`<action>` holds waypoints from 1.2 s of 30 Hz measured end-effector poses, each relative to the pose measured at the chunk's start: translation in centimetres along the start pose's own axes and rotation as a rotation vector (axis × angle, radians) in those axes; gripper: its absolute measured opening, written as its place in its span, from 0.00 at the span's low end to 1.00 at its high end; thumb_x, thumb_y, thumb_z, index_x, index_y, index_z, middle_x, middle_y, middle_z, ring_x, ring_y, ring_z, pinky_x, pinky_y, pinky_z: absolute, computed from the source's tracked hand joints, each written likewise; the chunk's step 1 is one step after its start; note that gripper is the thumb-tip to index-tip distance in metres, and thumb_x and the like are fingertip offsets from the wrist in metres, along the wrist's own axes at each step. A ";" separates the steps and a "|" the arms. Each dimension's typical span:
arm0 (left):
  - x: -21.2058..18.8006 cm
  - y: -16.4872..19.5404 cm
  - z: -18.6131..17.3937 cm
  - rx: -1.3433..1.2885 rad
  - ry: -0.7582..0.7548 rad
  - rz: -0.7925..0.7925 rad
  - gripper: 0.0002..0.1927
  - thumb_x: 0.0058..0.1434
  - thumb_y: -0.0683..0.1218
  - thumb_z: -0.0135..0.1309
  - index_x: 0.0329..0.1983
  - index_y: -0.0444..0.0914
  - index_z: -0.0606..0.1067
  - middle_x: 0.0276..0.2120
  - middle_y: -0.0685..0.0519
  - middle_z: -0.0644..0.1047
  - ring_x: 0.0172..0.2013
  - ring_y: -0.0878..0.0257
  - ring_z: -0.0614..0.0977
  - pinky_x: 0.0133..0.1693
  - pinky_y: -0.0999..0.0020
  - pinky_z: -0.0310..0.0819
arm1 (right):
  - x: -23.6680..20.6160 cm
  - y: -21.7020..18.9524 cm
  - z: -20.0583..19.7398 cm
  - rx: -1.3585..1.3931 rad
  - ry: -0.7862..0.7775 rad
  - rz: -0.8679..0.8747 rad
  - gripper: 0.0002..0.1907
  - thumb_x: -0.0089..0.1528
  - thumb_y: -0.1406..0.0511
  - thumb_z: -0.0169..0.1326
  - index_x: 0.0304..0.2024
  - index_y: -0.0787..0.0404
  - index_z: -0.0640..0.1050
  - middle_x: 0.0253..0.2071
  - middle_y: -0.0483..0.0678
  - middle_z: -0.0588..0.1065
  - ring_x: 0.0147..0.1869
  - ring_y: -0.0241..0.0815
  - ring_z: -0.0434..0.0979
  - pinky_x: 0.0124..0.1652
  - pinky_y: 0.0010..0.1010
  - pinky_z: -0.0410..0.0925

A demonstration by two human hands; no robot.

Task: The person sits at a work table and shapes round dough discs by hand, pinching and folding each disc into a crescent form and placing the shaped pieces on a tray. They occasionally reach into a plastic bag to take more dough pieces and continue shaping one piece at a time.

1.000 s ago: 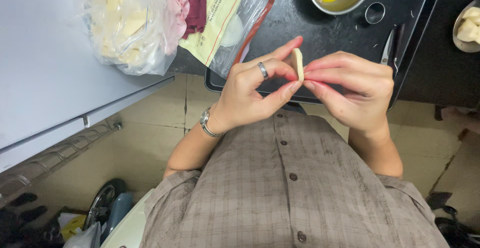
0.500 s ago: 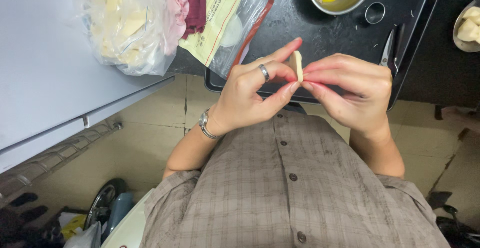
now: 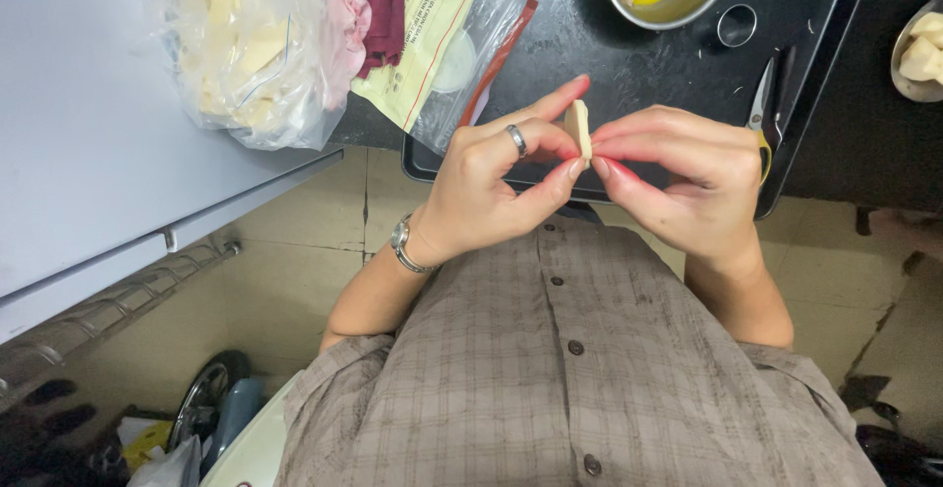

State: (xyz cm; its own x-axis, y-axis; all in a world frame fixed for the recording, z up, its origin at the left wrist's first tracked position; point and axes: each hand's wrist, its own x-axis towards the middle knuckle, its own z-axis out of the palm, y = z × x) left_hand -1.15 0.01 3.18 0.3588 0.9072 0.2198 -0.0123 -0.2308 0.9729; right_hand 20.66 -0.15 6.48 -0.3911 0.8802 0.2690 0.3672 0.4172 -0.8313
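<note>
- Head view: pale dough piece [image 3: 579,130] held upright over near edge of black tray [image 3: 629,55], long axis running toward and away from body.
- Left hand [image 3: 491,178]: fingertips pinched shut on dough piece.
- Right hand [image 3: 688,178]: fingertips closed on same piece from other side.
</note>
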 end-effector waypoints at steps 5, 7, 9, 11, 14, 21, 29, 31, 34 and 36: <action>0.0 0.0 0.0 0.004 -0.001 0.010 0.05 0.64 0.39 0.61 0.40 0.33 0.78 0.60 0.34 0.75 0.49 0.59 0.87 0.47 0.72 0.85 | 0.0 -0.1 -0.1 0.025 -0.001 0.003 0.09 0.58 0.77 0.63 0.41 0.72 0.80 0.42 0.56 0.80 0.43 0.46 0.83 0.42 0.27 0.75; 0.0 0.1 -0.1 0.014 -0.005 0.025 0.05 0.64 0.39 0.61 0.40 0.33 0.78 0.60 0.34 0.74 0.48 0.59 0.88 0.47 0.71 0.84 | 0.0 -0.1 -0.2 0.019 -0.007 0.007 0.09 0.58 0.77 0.63 0.41 0.72 0.81 0.42 0.56 0.80 0.42 0.45 0.83 0.41 0.26 0.75; 0.0 0.1 -0.1 0.058 0.001 0.049 0.05 0.63 0.39 0.61 0.39 0.33 0.78 0.61 0.34 0.74 0.47 0.59 0.88 0.47 0.71 0.83 | 0.0 -0.2 -0.2 -0.009 -0.006 0.007 0.08 0.58 0.77 0.63 0.41 0.71 0.81 0.42 0.56 0.80 0.42 0.45 0.83 0.41 0.26 0.75; 0.0 0.1 -0.1 0.076 0.004 0.062 0.05 0.63 0.39 0.62 0.39 0.34 0.78 0.60 0.34 0.74 0.47 0.59 0.88 0.47 0.71 0.83 | 0.0 -0.2 -0.1 -0.024 -0.003 0.006 0.08 0.58 0.78 0.63 0.40 0.71 0.81 0.41 0.55 0.80 0.42 0.45 0.84 0.41 0.26 0.75; -0.1 0.1 -0.1 0.058 0.002 0.048 0.05 0.63 0.39 0.62 0.39 0.34 0.78 0.60 0.34 0.75 0.47 0.59 0.88 0.46 0.71 0.83 | 0.0 -0.2 -0.1 -0.017 -0.005 0.011 0.08 0.58 0.78 0.62 0.40 0.71 0.81 0.41 0.55 0.80 0.42 0.44 0.84 0.41 0.26 0.75; -0.1 0.1 -0.1 0.040 -0.005 0.038 0.05 0.62 0.39 0.62 0.40 0.34 0.78 0.59 0.36 0.76 0.48 0.59 0.88 0.45 0.73 0.83 | 0.1 -0.3 -0.3 0.020 -0.025 0.036 0.08 0.58 0.78 0.63 0.41 0.70 0.81 0.42 0.55 0.80 0.41 0.43 0.84 0.40 0.25 0.74; 0.0 0.2 0.2 0.164 0.035 0.070 0.06 0.59 0.39 0.63 0.36 0.35 0.77 0.59 0.37 0.76 0.42 0.60 0.88 0.41 0.71 0.82 | 0.1 -0.4 -0.1 -0.072 -0.028 -0.012 0.07 0.58 0.77 0.64 0.39 0.71 0.81 0.41 0.55 0.80 0.42 0.45 0.83 0.39 0.26 0.74; -0.1 0.1 0.2 0.157 0.033 0.076 0.06 0.60 0.39 0.63 0.37 0.35 0.76 0.59 0.36 0.76 0.42 0.60 0.88 0.41 0.71 0.82 | 0.1 -0.4 -0.1 -0.033 -0.028 -0.001 0.07 0.59 0.77 0.63 0.40 0.71 0.81 0.42 0.54 0.80 0.41 0.44 0.83 0.41 0.26 0.75; -0.1 -0.1 -0.1 0.124 0.001 0.059 0.05 0.61 0.39 0.63 0.38 0.36 0.77 0.58 0.39 0.77 0.44 0.59 0.89 0.37 0.75 0.82 | 0.2 -0.2 -0.2 -0.001 -0.039 0.029 0.08 0.58 0.78 0.62 0.40 0.70 0.81 0.42 0.54 0.81 0.41 0.44 0.84 0.40 0.25 0.75; -0.1 0.0 -0.2 0.100 -0.011 0.060 0.05 0.63 0.39 0.62 0.39 0.35 0.77 0.60 0.38 0.75 0.44 0.60 0.89 0.40 0.74 0.83 | 0.2 -0.2 -0.3 0.025 -0.039 0.039 0.08 0.58 0.77 0.63 0.41 0.70 0.81 0.42 0.54 0.80 0.41 0.43 0.83 0.40 0.25 0.74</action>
State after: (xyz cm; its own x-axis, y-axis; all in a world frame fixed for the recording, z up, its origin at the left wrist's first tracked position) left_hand -1.41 -0.03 3.13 0.3707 0.8868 0.2760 0.0588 -0.3190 0.9459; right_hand 20.74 -0.01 6.87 -0.4097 0.8859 0.2174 0.3619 0.3767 -0.8527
